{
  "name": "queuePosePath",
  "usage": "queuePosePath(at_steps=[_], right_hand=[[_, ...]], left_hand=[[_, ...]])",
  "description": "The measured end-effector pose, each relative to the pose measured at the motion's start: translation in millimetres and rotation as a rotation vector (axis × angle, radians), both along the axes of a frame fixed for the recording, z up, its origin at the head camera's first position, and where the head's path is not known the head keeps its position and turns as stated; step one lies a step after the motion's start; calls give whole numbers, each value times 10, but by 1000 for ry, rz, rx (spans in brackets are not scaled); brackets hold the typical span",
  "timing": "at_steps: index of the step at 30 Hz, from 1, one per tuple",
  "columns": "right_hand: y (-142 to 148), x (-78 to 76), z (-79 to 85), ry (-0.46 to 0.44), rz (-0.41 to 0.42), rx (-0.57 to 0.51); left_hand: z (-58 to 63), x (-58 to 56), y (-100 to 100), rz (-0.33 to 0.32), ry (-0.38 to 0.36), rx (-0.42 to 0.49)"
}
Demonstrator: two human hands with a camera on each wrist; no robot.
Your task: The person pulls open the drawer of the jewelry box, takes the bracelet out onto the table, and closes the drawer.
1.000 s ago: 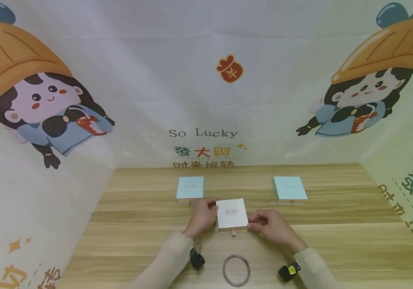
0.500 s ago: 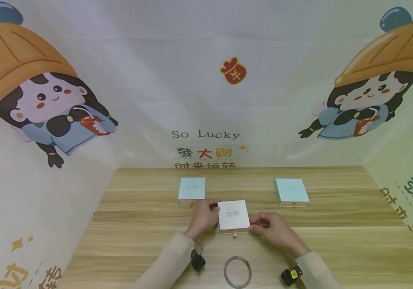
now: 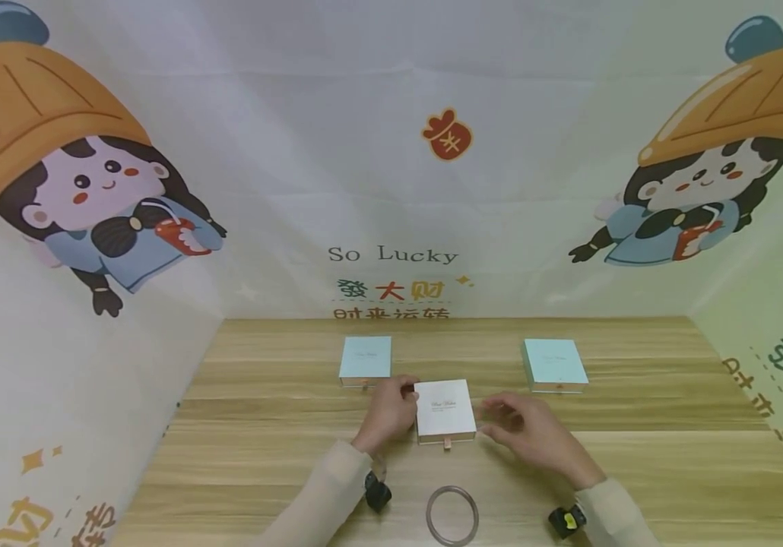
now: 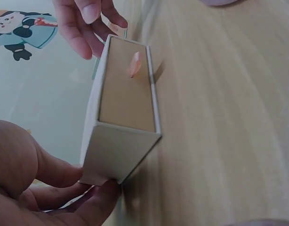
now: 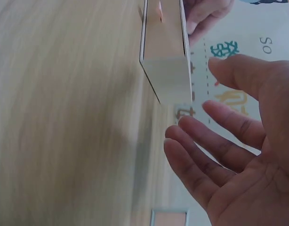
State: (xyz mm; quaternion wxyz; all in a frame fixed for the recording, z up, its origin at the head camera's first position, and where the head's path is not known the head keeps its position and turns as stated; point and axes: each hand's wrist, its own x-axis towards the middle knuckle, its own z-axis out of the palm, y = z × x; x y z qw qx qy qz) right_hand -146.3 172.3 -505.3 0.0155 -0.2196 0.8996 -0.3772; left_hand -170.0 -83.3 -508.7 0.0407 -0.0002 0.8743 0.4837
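Note:
A white drawer-style gift box (image 3: 444, 409), with small lettering on its lid and a pinkish pull tab (image 4: 135, 65) at the front, lies on the wooden table. My left hand (image 3: 389, 410) holds the box at its left side; in the left wrist view the thumb and fingertips meet its far corner. On the other side, my right hand (image 5: 238, 136) is apart from the box, its fingers loosely spread with nothing in them. Nearer to me, between the forearms, lies a brownish ring-shaped bangle (image 3: 429, 516).
Two light-blue boxes of similar shape stand farther back: a left box (image 3: 366, 358) just beyond my left hand, and a right box (image 3: 556, 363) beyond my right hand. A printed cloth (image 3: 391, 167) hangs behind and along both sides of the wooden table (image 3: 665, 456).
My right hand has come away from the white box, shifting right as its fingers loosened. My left hand stays at the box. The whole head view has shifted slightly.

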Motion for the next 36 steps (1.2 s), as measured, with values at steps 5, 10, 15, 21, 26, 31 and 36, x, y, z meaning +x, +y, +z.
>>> queuePosePath(at_steps=[5, 10, 15, 21, 26, 31, 36], right_hand=[[111, -10, 37, 110, -26, 59], [240, -20, 91, 180, -46, 85], [399, -67, 117, 232, -103, 71], [602, -126, 102, 227, -192, 76], [728, -129, 88, 207, -265, 76], [787, -136, 39, 173, -333, 66], [819, -170, 2, 43, -414, 39]], left_hand=[[72, -40, -1, -23, -37, -33], [158, -102, 20, -55, 20, -161], [268, -151, 153, -92, 90, -261], [355, -269, 405, -142, 133, -309], [380, -397, 583, -234, 106, -216], [354, -550, 758, -338, 79, -156], [343, -696, 946, -370, 38, -133]])
